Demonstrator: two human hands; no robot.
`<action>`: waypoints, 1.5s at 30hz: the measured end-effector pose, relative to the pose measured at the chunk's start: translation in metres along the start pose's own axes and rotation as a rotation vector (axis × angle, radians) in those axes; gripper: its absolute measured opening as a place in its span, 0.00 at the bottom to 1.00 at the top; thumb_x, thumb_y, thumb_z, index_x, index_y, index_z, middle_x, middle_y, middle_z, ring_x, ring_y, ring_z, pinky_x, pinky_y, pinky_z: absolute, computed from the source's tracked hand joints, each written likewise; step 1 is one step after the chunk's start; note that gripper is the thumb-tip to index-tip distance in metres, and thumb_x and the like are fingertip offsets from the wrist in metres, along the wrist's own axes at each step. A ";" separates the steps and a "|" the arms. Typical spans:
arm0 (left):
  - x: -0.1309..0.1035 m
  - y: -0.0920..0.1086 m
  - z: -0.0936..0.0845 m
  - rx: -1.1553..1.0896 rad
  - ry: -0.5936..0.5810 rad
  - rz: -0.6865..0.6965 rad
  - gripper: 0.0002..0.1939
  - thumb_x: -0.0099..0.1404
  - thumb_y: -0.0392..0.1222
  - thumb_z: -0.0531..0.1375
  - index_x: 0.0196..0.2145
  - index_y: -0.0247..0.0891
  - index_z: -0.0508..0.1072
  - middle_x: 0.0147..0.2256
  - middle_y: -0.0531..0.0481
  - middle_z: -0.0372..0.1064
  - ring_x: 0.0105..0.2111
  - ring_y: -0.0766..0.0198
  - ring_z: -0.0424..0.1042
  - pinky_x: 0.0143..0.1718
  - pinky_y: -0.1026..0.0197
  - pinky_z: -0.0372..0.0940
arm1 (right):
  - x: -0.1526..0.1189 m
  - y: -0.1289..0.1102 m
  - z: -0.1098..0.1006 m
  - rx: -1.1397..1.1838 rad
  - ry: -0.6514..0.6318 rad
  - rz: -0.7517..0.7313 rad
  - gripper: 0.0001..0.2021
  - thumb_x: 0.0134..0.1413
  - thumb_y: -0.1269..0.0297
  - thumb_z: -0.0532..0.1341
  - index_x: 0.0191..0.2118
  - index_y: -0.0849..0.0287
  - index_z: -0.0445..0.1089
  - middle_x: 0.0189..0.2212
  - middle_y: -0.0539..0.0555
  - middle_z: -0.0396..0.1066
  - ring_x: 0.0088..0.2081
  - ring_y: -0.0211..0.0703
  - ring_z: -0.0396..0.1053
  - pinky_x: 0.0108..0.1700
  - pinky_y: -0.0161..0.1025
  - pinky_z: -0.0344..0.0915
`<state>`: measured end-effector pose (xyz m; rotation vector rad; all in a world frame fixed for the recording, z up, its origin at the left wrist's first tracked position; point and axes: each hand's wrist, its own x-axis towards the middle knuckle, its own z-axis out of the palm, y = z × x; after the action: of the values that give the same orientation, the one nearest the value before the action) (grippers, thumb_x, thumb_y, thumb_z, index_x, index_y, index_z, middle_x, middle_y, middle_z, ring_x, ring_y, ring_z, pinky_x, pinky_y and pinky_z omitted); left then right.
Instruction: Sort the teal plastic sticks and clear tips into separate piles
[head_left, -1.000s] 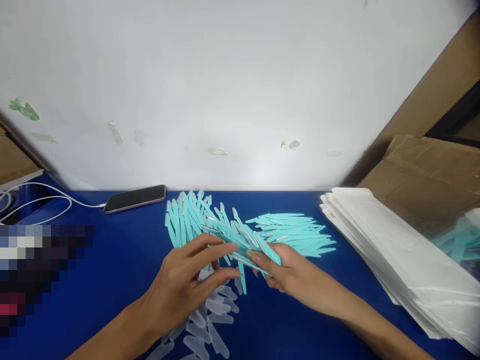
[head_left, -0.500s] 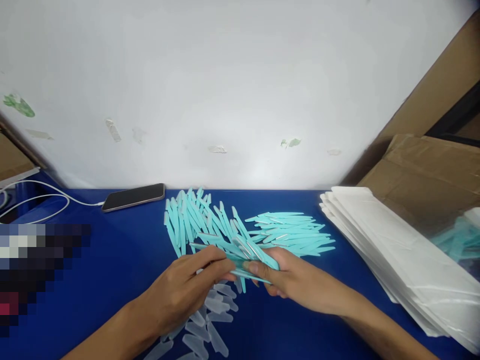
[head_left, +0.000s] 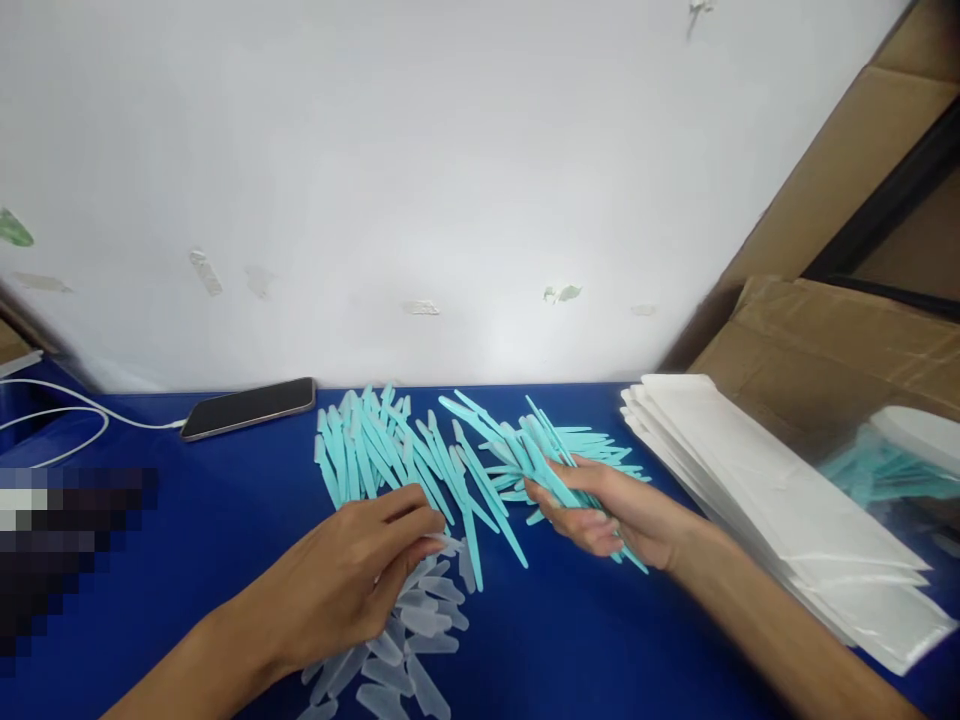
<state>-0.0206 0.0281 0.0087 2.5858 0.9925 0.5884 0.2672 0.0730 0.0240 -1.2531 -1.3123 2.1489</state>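
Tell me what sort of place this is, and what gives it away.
Probably a small workshop or packing station: many matching turquoise sticks and loose translucent pieces lie on a blue table, with stacked white packaging and brown cardboard on the right.

Turquoise sticks [head_left: 541, 462], blue tabletop [head_left: 555, 630] (quite deep)

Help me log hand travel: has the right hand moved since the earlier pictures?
Yes. The right hand, holding a bunch of teal razors, has moved rightward, farther from the smartphone lying on the blue table.
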 end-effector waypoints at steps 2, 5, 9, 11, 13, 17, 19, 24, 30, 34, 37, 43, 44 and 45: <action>0.000 0.004 0.000 0.019 -0.065 -0.037 0.13 0.74 0.35 0.46 0.38 0.38 0.69 0.33 0.49 0.64 0.27 0.66 0.62 0.28 0.61 0.57 | 0.001 0.001 0.002 0.042 -0.107 0.002 0.20 0.58 0.43 0.61 0.31 0.57 0.64 0.15 0.40 0.50 0.16 0.29 0.36 0.15 0.30 0.34; 0.000 0.007 0.000 0.081 -0.100 -0.053 0.14 0.71 0.35 0.47 0.28 0.38 0.66 0.27 0.51 0.61 0.25 0.65 0.59 0.27 0.59 0.54 | 0.002 0.002 0.005 0.035 -0.149 0.020 0.21 0.59 0.43 0.60 0.29 0.57 0.65 0.14 0.40 0.50 0.15 0.28 0.36 0.14 0.30 0.34; 0.000 0.005 0.002 0.129 -0.089 -0.052 0.13 0.67 0.34 0.50 0.24 0.37 0.65 0.25 0.50 0.61 0.26 0.64 0.60 0.26 0.59 0.50 | 0.001 0.005 0.011 -0.060 -0.102 0.038 0.24 0.60 0.39 0.57 0.28 0.58 0.66 0.12 0.41 0.50 0.15 0.28 0.38 0.15 0.30 0.36; 0.001 0.006 0.004 0.108 -0.016 -0.056 0.13 0.69 0.36 0.50 0.30 0.37 0.72 0.28 0.49 0.65 0.28 0.63 0.63 0.26 0.60 0.51 | 0.000 0.006 0.014 -0.100 -0.088 0.033 0.24 0.61 0.40 0.57 0.29 0.58 0.67 0.13 0.41 0.51 0.15 0.28 0.39 0.16 0.29 0.38; 0.002 0.010 0.007 0.012 0.087 -0.119 0.12 0.71 0.41 0.51 0.39 0.38 0.75 0.33 0.48 0.69 0.29 0.63 0.65 0.28 0.61 0.55 | 0.000 0.008 0.019 -0.157 -0.074 0.009 0.23 0.62 0.41 0.56 0.31 0.57 0.67 0.14 0.41 0.53 0.16 0.28 0.40 0.17 0.29 0.41; 0.006 0.024 0.018 -0.371 0.180 -0.402 0.16 0.70 0.53 0.56 0.38 0.39 0.76 0.29 0.51 0.70 0.25 0.67 0.65 0.26 0.64 0.60 | 0.002 0.010 0.030 -0.301 -0.101 -0.123 0.23 0.63 0.40 0.55 0.33 0.57 0.68 0.14 0.41 0.54 0.16 0.29 0.47 0.18 0.29 0.46; 0.009 0.029 0.023 -0.566 0.201 -0.498 0.18 0.69 0.55 0.56 0.34 0.38 0.76 0.26 0.52 0.69 0.24 0.66 0.66 0.24 0.66 0.60 | 0.003 0.012 0.034 -0.340 -0.139 -0.179 0.24 0.63 0.39 0.53 0.34 0.57 0.68 0.14 0.42 0.55 0.16 0.30 0.49 0.18 0.29 0.46; 0.017 0.028 0.022 -0.821 0.270 -0.568 0.21 0.64 0.54 0.62 0.22 0.35 0.75 0.20 0.52 0.70 0.15 0.72 0.59 0.17 0.68 0.54 | 0.005 0.016 0.036 -0.368 -0.152 -0.195 0.24 0.62 0.38 0.53 0.37 0.56 0.69 0.16 0.42 0.57 0.16 0.30 0.51 0.18 0.29 0.48; 0.017 0.018 0.016 -0.902 0.240 -0.596 0.20 0.62 0.54 0.64 0.23 0.34 0.78 0.22 0.50 0.73 0.14 0.72 0.62 0.16 0.69 0.60 | 0.004 0.012 0.036 -0.397 -0.129 -0.190 0.25 0.63 0.38 0.52 0.44 0.55 0.72 0.19 0.44 0.62 0.16 0.30 0.51 0.19 0.30 0.52; 0.015 0.014 0.017 -0.934 0.240 -0.575 0.15 0.62 0.50 0.66 0.26 0.35 0.81 0.23 0.48 0.76 0.16 0.69 0.65 0.16 0.69 0.62 | 0.002 0.010 0.036 -0.368 -0.136 -0.191 0.24 0.64 0.40 0.53 0.49 0.54 0.72 0.22 0.46 0.68 0.17 0.30 0.51 0.19 0.30 0.52; 0.016 0.013 0.015 -0.993 0.233 -0.547 0.12 0.62 0.47 0.66 0.29 0.36 0.82 0.24 0.49 0.75 0.15 0.70 0.65 0.15 0.70 0.62 | 0.002 0.010 0.035 -0.356 -0.160 -0.199 0.23 0.65 0.43 0.54 0.54 0.52 0.71 0.23 0.47 0.71 0.16 0.30 0.51 0.19 0.31 0.51; 0.016 0.013 0.012 -1.013 0.217 -0.499 0.13 0.66 0.47 0.63 0.35 0.36 0.83 0.25 0.50 0.74 0.16 0.72 0.65 0.17 0.69 0.63 | 0.004 0.011 0.033 -0.339 -0.173 -0.234 0.21 0.65 0.46 0.56 0.55 0.52 0.70 0.24 0.47 0.71 0.16 0.31 0.53 0.18 0.31 0.51; 0.015 0.014 0.011 -1.017 0.228 -0.492 0.13 0.66 0.48 0.63 0.36 0.36 0.82 0.25 0.50 0.74 0.16 0.72 0.64 0.17 0.69 0.63 | 0.003 0.011 0.033 -0.337 -0.172 -0.240 0.20 0.64 0.47 0.57 0.53 0.53 0.70 0.24 0.47 0.71 0.16 0.31 0.53 0.18 0.31 0.51; 0.015 0.015 0.011 -1.021 0.238 -0.489 0.13 0.67 0.48 0.63 0.37 0.36 0.82 0.25 0.51 0.73 0.15 0.72 0.64 0.17 0.69 0.63 | 0.003 0.011 0.033 -0.335 -0.167 -0.242 0.18 0.64 0.48 0.58 0.51 0.53 0.71 0.24 0.46 0.71 0.16 0.31 0.53 0.18 0.31 0.51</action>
<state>0.0033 0.0264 0.0089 1.3545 0.9764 0.9491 0.2405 0.0508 0.0193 -0.9776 -1.8514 1.9525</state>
